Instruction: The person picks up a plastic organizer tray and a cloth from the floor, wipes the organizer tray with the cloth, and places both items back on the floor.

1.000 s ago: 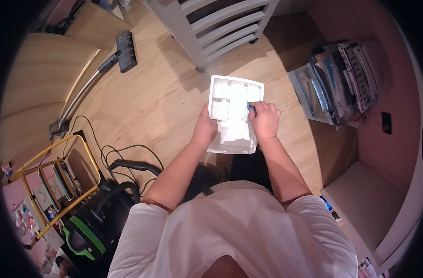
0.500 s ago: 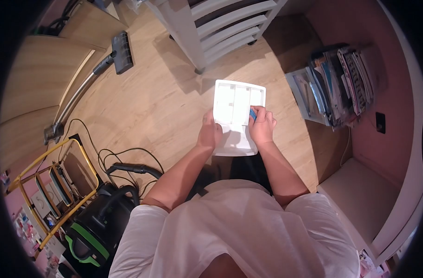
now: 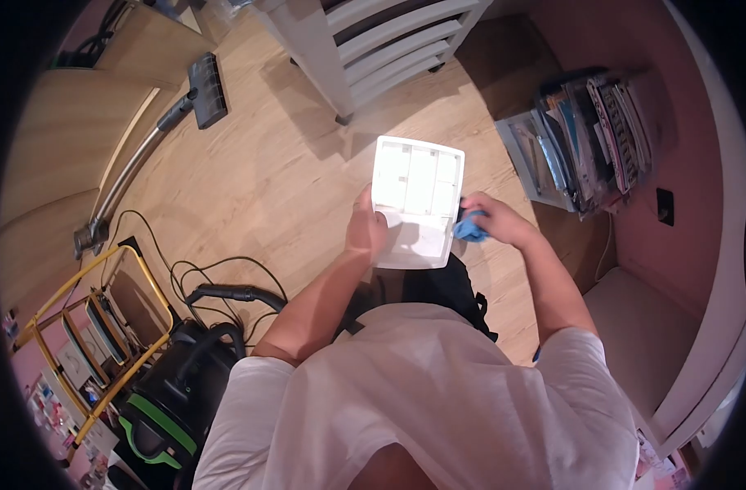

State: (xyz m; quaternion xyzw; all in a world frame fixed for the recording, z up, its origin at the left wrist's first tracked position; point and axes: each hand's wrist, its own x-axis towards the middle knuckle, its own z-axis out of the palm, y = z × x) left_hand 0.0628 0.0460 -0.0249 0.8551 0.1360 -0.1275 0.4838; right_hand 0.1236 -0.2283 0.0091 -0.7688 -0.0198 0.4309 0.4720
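The tray (image 3: 411, 233) is off the floor (image 3: 250, 180), held up in front of the body, its wide compartment nearest the person and its small ones at the far end. The left hand (image 3: 366, 229) grips the tray's left side: the thumb lies over the rim, while the other fingers pass underneath, mostly out of sight, so how far they are bent cannot be told. The right hand (image 3: 491, 219) is just outside the tray's right side, fingers curled together and pinching a bunched blue cloth (image 3: 471, 228), part of which hangs below them. The cloth is right beside the tray's edge; whether it touches cannot be told.

As for progress, the handling of tray and cloth looks under way rather than finished: both are in hand, neither is set down, and the cloth is outside the tray at this moment. Glare whites out much of the small compartments, so which parts have been dealt with and which are left cannot be judged. The wide compartment is easier to see, mostly in shadow. Well beyond the tray is a trolley (image 3: 308, 57), to its right a stack of papers (image 3: 598, 135), and to its left, nearer the body, a vacuum (image 3: 165, 425)
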